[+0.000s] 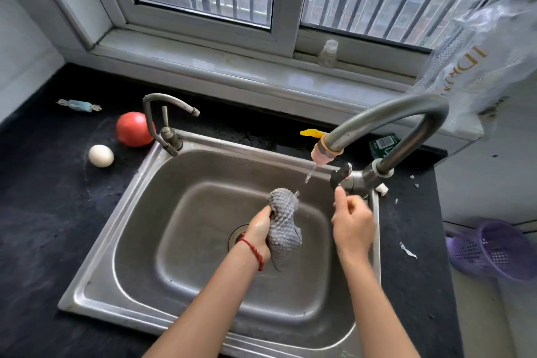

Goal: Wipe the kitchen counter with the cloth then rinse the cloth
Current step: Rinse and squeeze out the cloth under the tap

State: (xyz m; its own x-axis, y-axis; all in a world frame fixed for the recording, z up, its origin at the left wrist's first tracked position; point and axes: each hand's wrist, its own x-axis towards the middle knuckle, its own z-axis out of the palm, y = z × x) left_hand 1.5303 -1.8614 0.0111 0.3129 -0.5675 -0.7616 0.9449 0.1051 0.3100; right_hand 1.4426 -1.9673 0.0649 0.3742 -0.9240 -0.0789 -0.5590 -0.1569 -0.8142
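My left hand [258,231] grips a grey textured cloth [283,224] and holds it bunched up over the steel sink [122,241], above the drain. A thin stream of water [309,176] falls from the pink nozzle of the large curved tap [386,116] and lands by the top of the cloth. My right hand [353,219] is raised at the sink's right rim, its index finger stretched up to just below the tap's dark handle [340,177]. The hand holds nothing. The black counter [43,212] surrounds the sink.
A red tomato [133,128], a white egg [100,155] and a wrapped sweet [78,105] lie on the counter left of a smaller tap [162,122]. A small bottle [328,53] stands on the window sill. A purple basket [494,250] lies at the right, below a plastic bag [479,46].
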